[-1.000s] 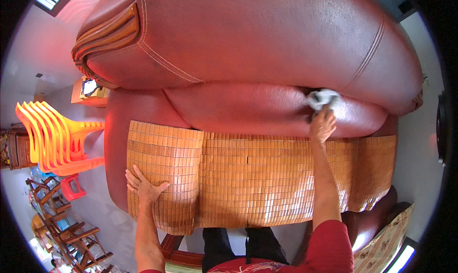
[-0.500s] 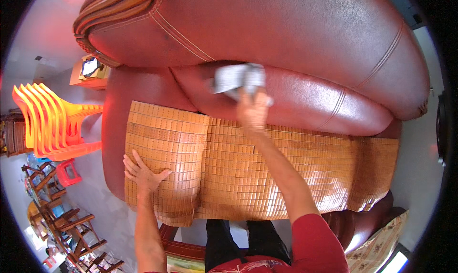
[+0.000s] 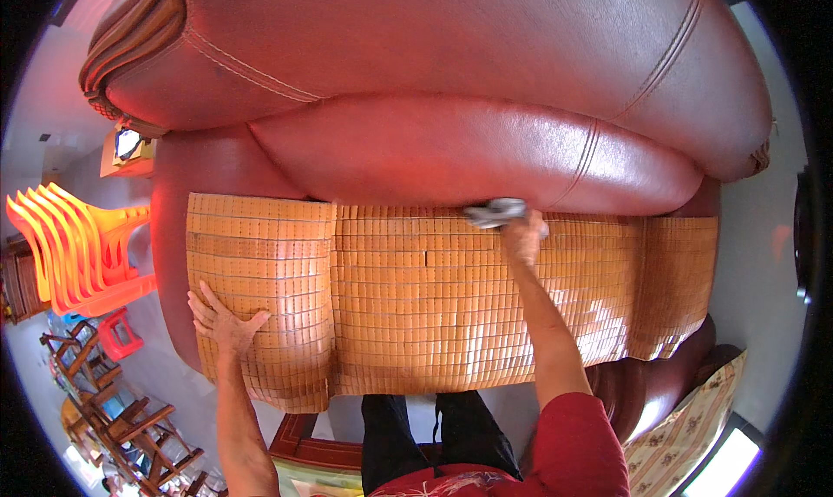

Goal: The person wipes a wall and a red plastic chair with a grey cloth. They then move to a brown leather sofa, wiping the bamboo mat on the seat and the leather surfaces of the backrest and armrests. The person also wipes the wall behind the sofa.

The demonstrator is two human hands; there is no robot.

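The right hand (image 3: 523,236) was closed on a grey-white cloth (image 3: 496,212) at its eleven o'clock, though blur hid the exact grip. The cloth had come down from the red cushion (image 3: 416,150) at twelve o'clock, shifting the work to the tiled mat's (image 3: 408,297) far edge. The left hand (image 3: 227,328) lay spread on the mat, orange chairs (image 3: 78,245) at its ten o'clock.

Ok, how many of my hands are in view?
2: your left hand, spread on the bamboo mat at left; your right hand, holding a greyish cloth by the mat's far edge.
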